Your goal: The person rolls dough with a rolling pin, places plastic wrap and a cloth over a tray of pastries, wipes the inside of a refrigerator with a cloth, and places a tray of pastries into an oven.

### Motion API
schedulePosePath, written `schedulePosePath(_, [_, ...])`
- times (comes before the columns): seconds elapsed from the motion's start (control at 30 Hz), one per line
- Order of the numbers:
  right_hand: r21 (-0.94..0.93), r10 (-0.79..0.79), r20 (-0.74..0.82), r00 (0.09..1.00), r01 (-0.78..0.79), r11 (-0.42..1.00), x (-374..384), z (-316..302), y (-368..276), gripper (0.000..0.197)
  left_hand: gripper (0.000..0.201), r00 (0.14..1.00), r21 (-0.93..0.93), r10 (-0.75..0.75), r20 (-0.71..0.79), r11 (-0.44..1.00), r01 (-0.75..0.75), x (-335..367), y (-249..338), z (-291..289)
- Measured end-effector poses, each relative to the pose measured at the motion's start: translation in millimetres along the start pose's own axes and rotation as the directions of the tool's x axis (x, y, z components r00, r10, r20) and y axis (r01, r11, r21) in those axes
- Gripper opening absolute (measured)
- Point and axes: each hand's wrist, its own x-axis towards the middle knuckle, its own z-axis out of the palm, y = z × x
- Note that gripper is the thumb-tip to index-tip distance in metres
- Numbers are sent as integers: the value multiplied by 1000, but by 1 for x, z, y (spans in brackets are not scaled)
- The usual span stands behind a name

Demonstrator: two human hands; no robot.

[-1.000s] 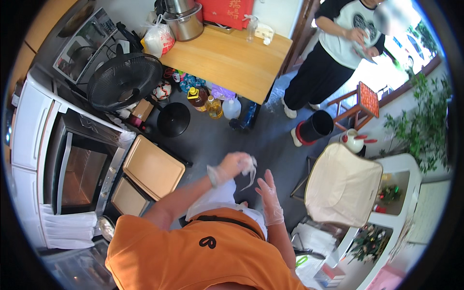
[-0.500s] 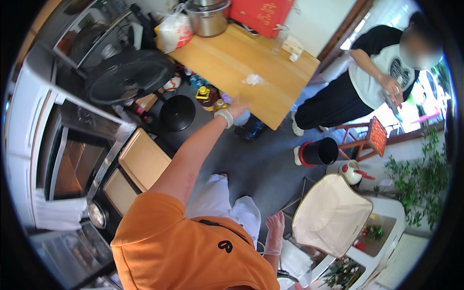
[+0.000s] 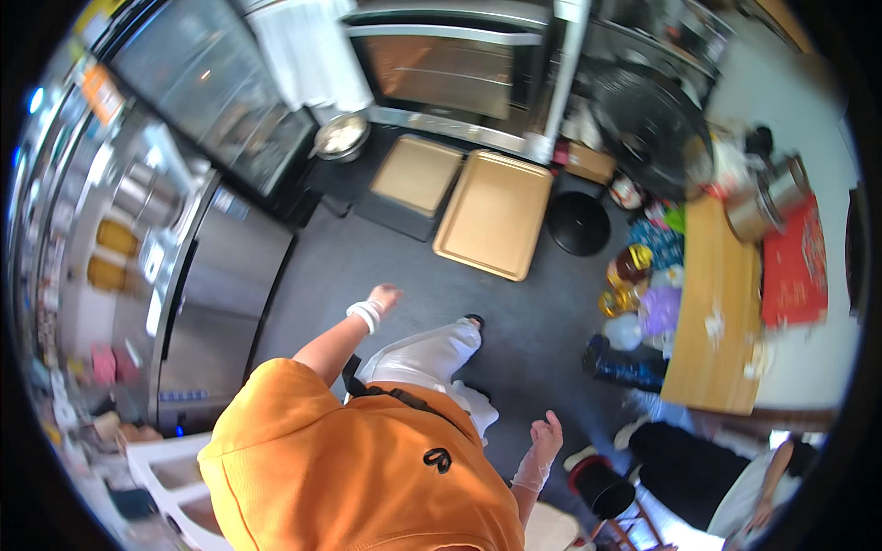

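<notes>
Kitchen, dark floor point(image 3: 367, 266), big oven point(image 3: 450, 64) up top with two tan baking trays point(image 3: 496, 213) lying flat before it, likely parked off the racks. Wooden desk point(image 3: 712, 312) at right carries pots; bottles crowd under its edge. Left hand point(image 3: 384, 296) swings loose over bare floor, empty, well apart from trays. Right hand point(image 3: 546, 433), gloved, grip spread open, holding nothing.

We hold our left hand point(image 3: 384, 296) out at about eleven o'clock from our body, arm extended, fingers loosely curled and holding nothing, a white band around the wrist. Our right hand point(image 3: 546, 433) hangs low at about four o'clock, in a thin clear glove, fingers spread and pointing upward, also holding nothing.
</notes>
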Motion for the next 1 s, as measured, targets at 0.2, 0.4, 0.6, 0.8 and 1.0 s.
schedulePosePath(0.2, [-183,-19,304,952,78,980,-14,161,-8,12,54,954,-392,-125,-271,920,9,21,-100,-147])
schedulePosePath(0.4, [-253,-134,620,773,359,899,-51,384,19,19,55,963,-528,-240,-120,837,143,74,-174,-250])
schedulePosePath(0.6, [-302,37,796,604,343,890,-104,573,36,15,41,965,-715,-159,-207,698,-38,65,-171,-378])
schedulePosePath(0.8, [-216,35,933,358,482,849,-112,759,11,10,34,915,-767,-226,-336,630,-126,78,-174,-474])
schedulePosePath(1.0, [-83,-33,983,181,597,798,-119,975,-35,14,31,913,-790,-236,-332,599,-132,128,-152,-534])
